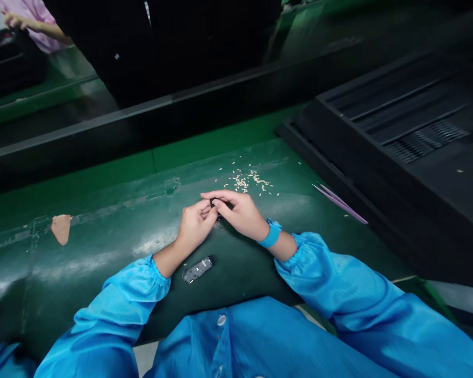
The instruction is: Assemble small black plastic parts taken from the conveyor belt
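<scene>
Both my hands meet over the green mat, closed around a small black part (pixel 219 216) that mostly hides behind the fingers. My left hand (pixel 196 224) pinches it from the left. From the right, my right hand (pixel 242 212) presses on it with the thumb, and a blue band circles that wrist. Just below the left hand lies a small dark circuit board (pixel 197 270) with rounded ends, flat on the mat. Beyond the fingers, many tiny pale pieces (pixel 242 182) are scattered. What exactly the black part is, I cannot make out.
Pink tweezers (pixel 341 203) lie to the right, beside a large black case (pixel 378 173). A tan scrap (pixel 60 229) rests at the left on the green mat (pixel 114 262). A dark ledge (pixel 142 113) runs along the back. At top left, a person in pink handles something black.
</scene>
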Demonstrator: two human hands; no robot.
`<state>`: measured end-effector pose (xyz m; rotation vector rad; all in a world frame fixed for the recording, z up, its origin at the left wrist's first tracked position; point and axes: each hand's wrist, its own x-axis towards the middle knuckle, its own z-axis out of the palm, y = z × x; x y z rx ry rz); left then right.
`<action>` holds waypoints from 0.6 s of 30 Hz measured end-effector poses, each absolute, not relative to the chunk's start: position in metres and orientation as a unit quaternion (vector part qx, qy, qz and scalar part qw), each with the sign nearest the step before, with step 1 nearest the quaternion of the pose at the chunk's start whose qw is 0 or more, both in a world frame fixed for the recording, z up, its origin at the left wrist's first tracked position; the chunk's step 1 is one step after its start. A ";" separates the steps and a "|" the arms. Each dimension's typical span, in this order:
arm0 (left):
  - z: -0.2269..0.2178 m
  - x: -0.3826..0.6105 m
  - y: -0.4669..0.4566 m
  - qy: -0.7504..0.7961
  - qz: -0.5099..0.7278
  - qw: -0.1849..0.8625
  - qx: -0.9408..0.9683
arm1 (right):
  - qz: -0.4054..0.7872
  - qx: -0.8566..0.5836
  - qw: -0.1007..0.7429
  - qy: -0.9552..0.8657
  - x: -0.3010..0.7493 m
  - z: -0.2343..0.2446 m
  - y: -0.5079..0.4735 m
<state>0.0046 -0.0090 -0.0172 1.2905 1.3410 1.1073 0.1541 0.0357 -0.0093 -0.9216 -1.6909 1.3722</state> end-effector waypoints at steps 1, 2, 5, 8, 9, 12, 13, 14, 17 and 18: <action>-0.018 0.004 -0.008 0.551 0.450 0.469 0.524 | 0.539 -0.359 0.379 -0.662 0.154 -0.010 0.037; -0.018 0.004 -0.007 0.554 0.448 0.466 0.525 | 0.540 -0.356 0.379 -0.661 0.154 -0.011 0.038; -0.013 0.003 -0.004 0.564 0.438 0.451 0.535 | 0.542 -0.357 0.384 -0.657 0.152 -0.011 0.040; 0.000 0.002 -0.006 0.582 0.416 0.435 0.547 | 0.547 -0.371 0.383 -0.645 0.148 -0.004 0.036; 0.002 0.000 -0.007 0.594 0.413 0.430 0.540 | 0.548 -0.379 0.386 -0.638 0.146 -0.003 0.035; -0.009 -0.012 -0.001 0.634 0.405 0.409 0.517 | 0.548 -0.369 0.344 -0.668 0.140 -0.011 0.045; -0.016 -0.016 0.004 0.645 0.410 0.391 0.513 | 0.529 -0.372 0.340 -0.683 0.139 -0.016 0.051; -0.023 -0.019 0.009 0.650 0.412 0.380 0.513 | 0.511 -0.376 0.339 -0.695 0.140 -0.020 0.056; -0.030 -0.022 0.016 0.659 0.407 0.362 0.519 | 0.479 -0.392 0.350 -0.703 0.139 -0.024 0.060; -0.029 -0.022 0.016 0.660 0.404 0.358 0.522 | 0.477 -0.396 0.357 -0.699 0.138 -0.023 0.059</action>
